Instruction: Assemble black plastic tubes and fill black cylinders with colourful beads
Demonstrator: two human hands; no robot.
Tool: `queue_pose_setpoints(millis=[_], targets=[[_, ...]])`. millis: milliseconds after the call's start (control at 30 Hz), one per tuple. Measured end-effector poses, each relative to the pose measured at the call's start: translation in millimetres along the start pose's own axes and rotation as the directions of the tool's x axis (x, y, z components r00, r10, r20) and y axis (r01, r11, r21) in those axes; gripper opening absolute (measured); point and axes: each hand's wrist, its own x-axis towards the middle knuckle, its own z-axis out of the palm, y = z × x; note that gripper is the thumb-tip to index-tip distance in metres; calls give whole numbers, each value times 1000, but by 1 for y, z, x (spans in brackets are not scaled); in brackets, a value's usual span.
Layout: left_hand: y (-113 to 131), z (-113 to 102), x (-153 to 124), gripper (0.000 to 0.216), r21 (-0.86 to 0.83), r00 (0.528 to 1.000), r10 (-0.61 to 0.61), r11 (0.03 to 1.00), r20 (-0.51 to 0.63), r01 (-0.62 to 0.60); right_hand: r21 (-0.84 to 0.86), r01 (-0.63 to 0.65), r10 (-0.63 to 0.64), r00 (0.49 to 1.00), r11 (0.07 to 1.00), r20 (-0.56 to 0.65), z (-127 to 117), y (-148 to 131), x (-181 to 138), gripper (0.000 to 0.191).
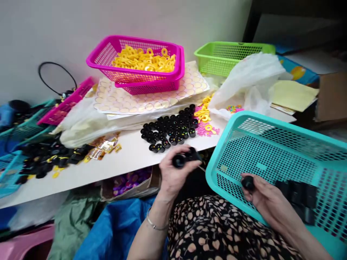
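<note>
Fingers of my left hand (pixel 173 173) are wrapped round black plastic tubes (pixel 179 161), just off the table's front edge. How many pieces are there I cannot tell. My right hand (pixel 267 198) pinches a short black cylinder (pixel 248 183) over the near side of a turquoise basket (pixel 221 135). Black tubes (pixel 298 196) lie inside that basket, to the right of this hand. Beyond my left hand, a cluster of small black cups (pixel 170 126) stands on the white table (pixel 130 151), several with coloured bits inside.
Yellow ring-shaped pieces fill a magenta basket (pixel 93 61) on a printed sheet (pixel 114 103). Pink beads (pixel 203 128) and yellow pieces (pixel 203 113) lie beside the cups. A plastic bag (pixel 249 79) and a green basket (pixel 211 61) are behind. Black parts (pixel 48 155) are piled left.
</note>
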Motion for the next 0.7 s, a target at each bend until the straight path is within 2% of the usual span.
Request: queue_pose_setpoints(millis=[33, 67, 133, 200, 233, 267, 333, 400, 567, 633, 700], targets=[[-8, -17, 4, 35, 54, 983, 27, 998, -179, -18, 0, -13, 13, 1000, 1000, -5, 1, 1, 1, 28], [-17, -35, 10, 34, 97, 934, 51, 995, -353, -17, 0, -22, 22, 1000, 1000, -11, 1, 1, 1, 28], [-42, -70, 22, 38, 122, 786, 65, 992, -615, 14, -2, -31, 31, 999, 1000, -21, 3, 1, 1, 29], [-68, -98, 35, 42, 133, 650, 62, 989, -758, 61, -7, -34, 34, 999, 999, -22, 4, 0, 2, 29], [-79, -109, 41, 43, 152, 627, 57, 983, -777, 99, -10, -37, 37, 999, 999, -23, 4, 0, 2, 29], [-90, -118, 47, 43, 167, 624, 49, 977, -780, 131, -12, -38, 38, 999, 999, -24, 4, 0, 3, 29], [-105, -128, 57, 41, 190, 656, 29, 966, -754, 175, -19, -35, 34, 999, 999, -20, 4, 0, 4, 28], [-114, -131, 67, 39, 193, 692, 8, 963, -722, 190, -24, -13, 13, 1000, 1000, -10, 4, 0, 7, 28], [-127, -135, 82, 42, 159, 750, -56, 964, -659, 212, 0, 82, -82, 996, 997, 43, 11, -1, 6, 28], [-134, -140, 87, 48, 195, 775, 0, 968, -632, 158, 7, 142, -142, 987, 990, 80, 14, -5, 6, 33], [-139, -144, 93, 50, 273, 781, 62, 951, -621, 142, 10, 196, -196, 974, 980, 116, 16, -9, 6, 37]])
